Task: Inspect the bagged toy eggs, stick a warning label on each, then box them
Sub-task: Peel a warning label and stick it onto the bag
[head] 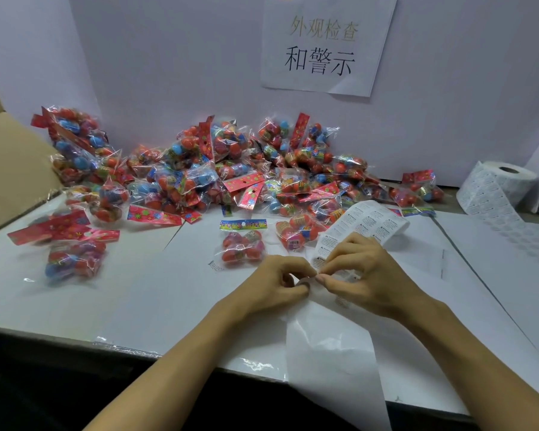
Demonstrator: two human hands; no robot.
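My right hand [363,272] and left hand [282,283] pinch the white printed label strip [360,227], so I judge peeling slowly, just beside the nearest clear bag of red toy eggs [242,247], works best.

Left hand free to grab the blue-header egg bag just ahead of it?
Probably not right away: the left hand is pinching the label strip together with the right hand. The blue-header bag lies close ahead on the table, nothing between.

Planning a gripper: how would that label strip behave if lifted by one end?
Probably floppy: the label strip curls on the table, and its peeled backing droops off the edge. Likely very light, thin paper. Labels may stick to fingers where the left hand and right hand pinch it.
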